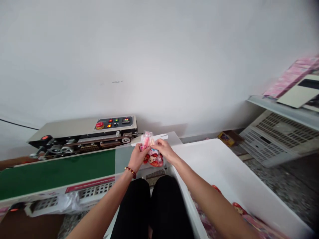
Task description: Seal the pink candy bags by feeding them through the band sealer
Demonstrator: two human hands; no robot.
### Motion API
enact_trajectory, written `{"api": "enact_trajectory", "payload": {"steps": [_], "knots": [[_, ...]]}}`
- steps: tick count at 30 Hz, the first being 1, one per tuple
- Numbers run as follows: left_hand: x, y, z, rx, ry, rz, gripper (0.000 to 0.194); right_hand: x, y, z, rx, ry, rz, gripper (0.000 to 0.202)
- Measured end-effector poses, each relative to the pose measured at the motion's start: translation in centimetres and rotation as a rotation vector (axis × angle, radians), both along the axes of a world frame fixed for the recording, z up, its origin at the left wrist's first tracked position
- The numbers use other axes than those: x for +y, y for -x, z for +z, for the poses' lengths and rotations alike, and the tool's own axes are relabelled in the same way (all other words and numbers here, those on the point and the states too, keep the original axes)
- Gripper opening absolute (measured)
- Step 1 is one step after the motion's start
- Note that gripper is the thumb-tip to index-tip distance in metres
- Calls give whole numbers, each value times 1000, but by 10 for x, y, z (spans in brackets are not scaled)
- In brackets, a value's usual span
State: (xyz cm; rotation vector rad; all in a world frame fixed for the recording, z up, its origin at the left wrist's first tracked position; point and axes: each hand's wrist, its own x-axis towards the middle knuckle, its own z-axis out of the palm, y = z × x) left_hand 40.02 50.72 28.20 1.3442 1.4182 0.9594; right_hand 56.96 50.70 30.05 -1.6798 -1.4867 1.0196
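Both hands — left (139,155) and right (162,149), fingers curled nearly closed — pinch the upper part of a clear bag (155,160) of red-and-pink items above the person's knees, beside a green conveyor belt (62,171).

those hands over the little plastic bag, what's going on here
The left hand and right hand both hold a clear plastic bag of red and pink items. It is at the end of the green conveyor belt of a machine with a lit control panel. A white bin stands to the right.
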Motion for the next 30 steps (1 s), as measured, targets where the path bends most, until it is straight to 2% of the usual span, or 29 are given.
{"api": "enact_trajectory", "payload": {"steps": [4,6,8,11,12,14,16,18,21,24,27,30], "knots": [[9,12,-12,438,-169,136,69,18,8,0,-272,45,-64,23],[9,20,-21,650,-278,146,62,19,11,-1,-382,58,-90,27],[10,31,-29,791,-408,33,47,16,13,-2,-515,63,-104,41],[16,48,-36,884,-574,-284,52,10,11,-5,-701,26,-71,62],[18,52,-37,907,-593,-364,53,8,10,-6,-734,-21,-25,63],[22,58,-34,967,-582,-426,51,5,7,-7,-754,-155,153,56],[22,59,-30,1036,-544,-421,49,3,6,-10,-778,-269,386,49],[21,57,-27,1091,-524,-405,51,1,6,-16,-815,-320,520,45],[18,55,-26,1106,-543,-388,52,-2,10,-26,-858,-347,475,41],[15,52,-30,1097,-522,-305,50,-3,14,-35,-871,-375,424,40],[11,49,-33,1097,-476,-199,52,-2,17,-36,-880,-412,430,38],[7,51,-32,1100,-457,-154,52,1,22,-32,-882,-424,465,36]]}}
